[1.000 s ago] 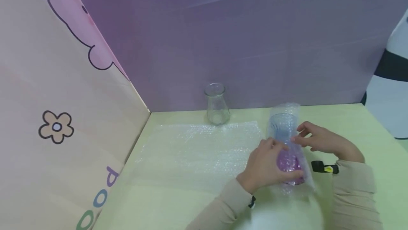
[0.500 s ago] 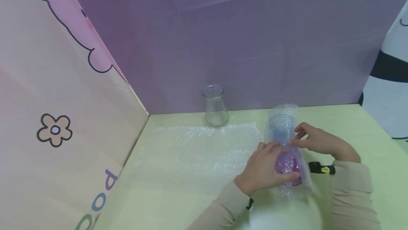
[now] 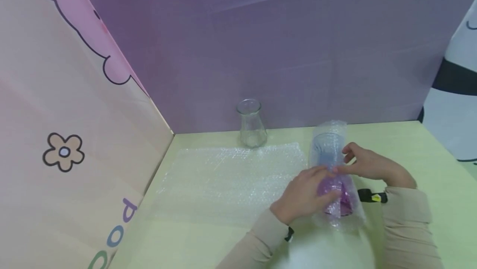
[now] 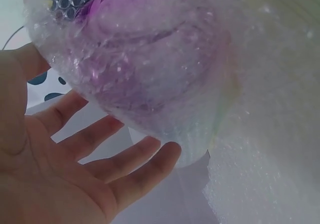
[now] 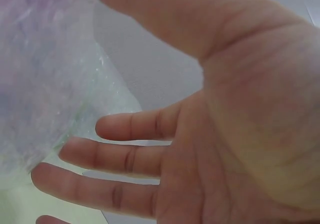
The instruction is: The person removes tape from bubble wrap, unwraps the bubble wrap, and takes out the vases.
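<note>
I count 2 hands on my feed, 1 left hand (image 3: 303, 194) and 1 right hand (image 3: 369, 163), with 2 black straps (image 3: 365, 195), 1 at each wrist, and 2 tan sleeves (image 3: 408, 219) behind them. Between the hands I get 1 vessel (image 3: 328, 149) inside 1 bubble-wrap covering (image 3: 331, 126). Off to the left of the left hand lies 1 flat bubble-wrap sheet (image 3: 238, 178), and farther out ahead of that hand stands 1 glass vase (image 3: 252, 126). Beneath both hands there is 1 table (image 3: 186, 244). Far to the left of them I make out 1 printed flower (image 3: 56, 156) and 3 printed letters (image 3: 109, 241).
</note>
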The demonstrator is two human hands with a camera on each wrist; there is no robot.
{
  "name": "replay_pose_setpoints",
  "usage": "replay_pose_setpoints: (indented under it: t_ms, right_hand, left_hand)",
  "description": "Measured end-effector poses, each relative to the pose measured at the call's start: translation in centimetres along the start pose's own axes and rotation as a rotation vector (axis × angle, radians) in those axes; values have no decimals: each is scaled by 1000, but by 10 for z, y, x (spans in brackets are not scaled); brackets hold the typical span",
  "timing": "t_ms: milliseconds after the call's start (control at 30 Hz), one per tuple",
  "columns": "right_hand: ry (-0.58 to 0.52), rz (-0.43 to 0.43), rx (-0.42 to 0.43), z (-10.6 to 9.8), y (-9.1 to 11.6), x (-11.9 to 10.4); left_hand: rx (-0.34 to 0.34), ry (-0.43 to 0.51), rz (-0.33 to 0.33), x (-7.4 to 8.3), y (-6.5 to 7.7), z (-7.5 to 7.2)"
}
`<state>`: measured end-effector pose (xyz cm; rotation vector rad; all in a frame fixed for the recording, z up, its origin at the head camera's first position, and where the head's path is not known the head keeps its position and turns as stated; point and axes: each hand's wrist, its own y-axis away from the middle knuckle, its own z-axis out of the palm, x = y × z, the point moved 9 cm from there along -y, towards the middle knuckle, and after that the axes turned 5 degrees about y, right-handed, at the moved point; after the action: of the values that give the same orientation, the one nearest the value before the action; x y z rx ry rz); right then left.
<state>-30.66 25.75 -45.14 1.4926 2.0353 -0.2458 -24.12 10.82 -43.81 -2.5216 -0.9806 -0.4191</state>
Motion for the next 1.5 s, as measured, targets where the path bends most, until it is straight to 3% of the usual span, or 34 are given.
replay_pose_setpoints:
  t_ms: [700,1500]
  right_hand:
    - [-100,42,-24,4,-1,3]
    - [-90,21,-14,1,2,0]
  left_hand:
    - [-24,60,-92,-12,0,4]
    - [-33,70,-76,-11,0,6]
